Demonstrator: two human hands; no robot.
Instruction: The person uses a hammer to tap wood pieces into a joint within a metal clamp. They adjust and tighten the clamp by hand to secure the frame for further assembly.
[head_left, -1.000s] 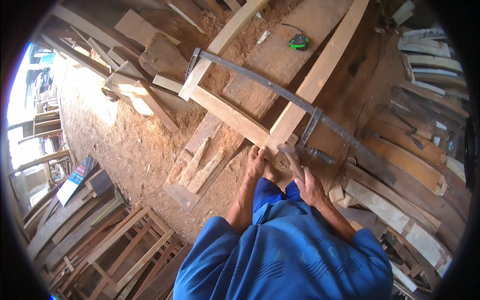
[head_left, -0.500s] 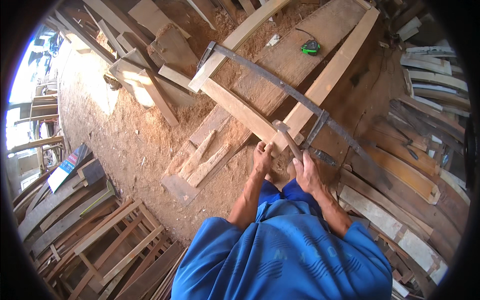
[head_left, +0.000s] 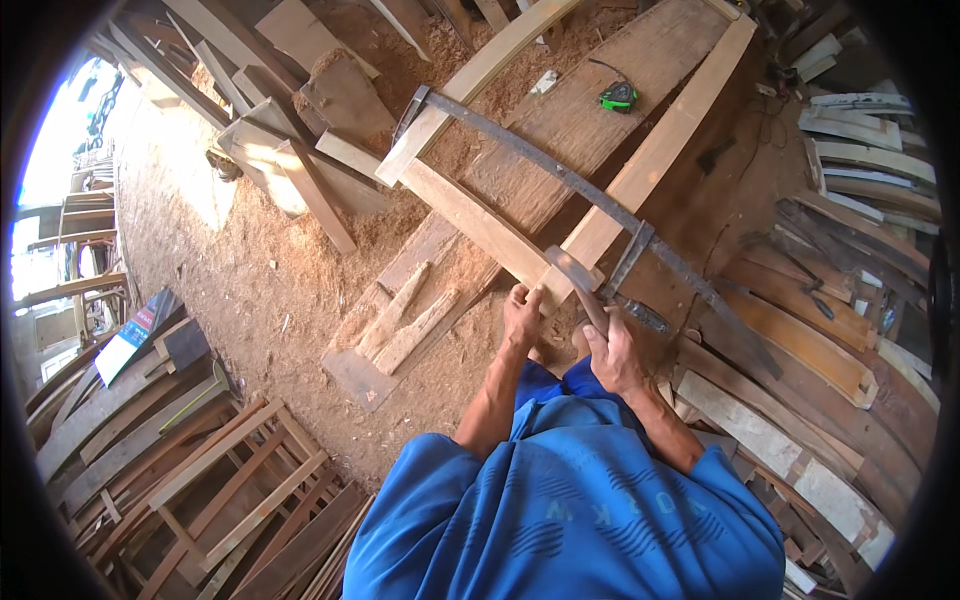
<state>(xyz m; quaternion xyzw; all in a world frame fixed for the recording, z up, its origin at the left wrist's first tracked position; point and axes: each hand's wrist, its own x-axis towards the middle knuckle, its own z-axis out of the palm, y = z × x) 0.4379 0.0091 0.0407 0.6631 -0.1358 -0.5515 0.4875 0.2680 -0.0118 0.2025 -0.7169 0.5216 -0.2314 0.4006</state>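
In my right hand [head_left: 615,352] is a hammer [head_left: 592,306], gripped by its wooden handle, with the blurred head over the near corner of a pale wooden frame [head_left: 478,217]. My left hand [head_left: 522,315] is closed in a pinch against that same corner. Whatever small thing its fingertips hold, if any, is too small to make out. A long dark metal bar clamp [head_left: 545,168] lies across the frame, one jaw on the far left rail and the other by the near right rail [head_left: 665,137].
Under the frame lies a wide weathered board [head_left: 560,110] carrying a green tape measure [head_left: 618,96]. Two wood offcuts [head_left: 405,315] rest at its near end. Lumber is stacked on the left [head_left: 230,470] and right [head_left: 800,460]. Sawdust covers the ground [head_left: 290,330].
The hammer head has shifted slightly and is now smeared by motion, with the right hand turned a little. My left hand stays at the frame corner.
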